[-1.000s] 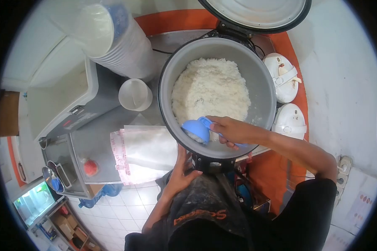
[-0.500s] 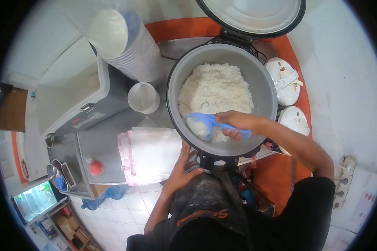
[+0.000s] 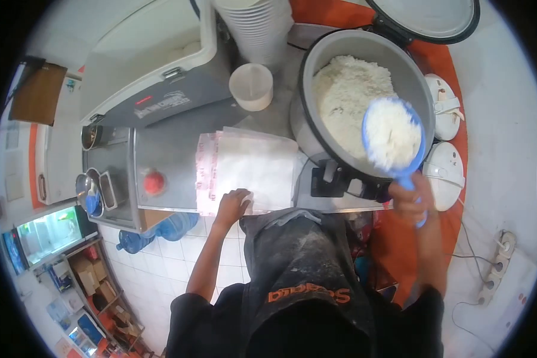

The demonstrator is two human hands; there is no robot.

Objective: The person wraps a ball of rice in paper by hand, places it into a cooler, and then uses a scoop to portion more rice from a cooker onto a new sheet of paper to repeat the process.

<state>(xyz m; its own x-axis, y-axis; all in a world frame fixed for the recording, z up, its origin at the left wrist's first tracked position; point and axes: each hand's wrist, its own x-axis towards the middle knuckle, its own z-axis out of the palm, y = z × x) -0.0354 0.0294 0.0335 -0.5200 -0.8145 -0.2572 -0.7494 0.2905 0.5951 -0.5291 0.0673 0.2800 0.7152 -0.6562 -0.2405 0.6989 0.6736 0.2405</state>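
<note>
My right hand grips the handle of a blue scoop, which is heaped with white rice and raised over the right front rim of the rice cooker. More rice lies inside the grey pot. My left hand is at the front edge of a stack of white paper sheets, its fingers closed on a lifted bit of paper. The sheets, printed in pink along their left side, lie on the metal counter left of the cooker.
A clear cup stands before tall stacked containers. A grey cooler box is behind to the left. The cooker's lid stands open. White lidded items sit at the right, and a red object lies at the left.
My right hand has lifted the rice-filled scoop out of the pot and rightward. My left hand has moved from the cooker's front to the paper and taken hold. The view has shifted left.
</note>
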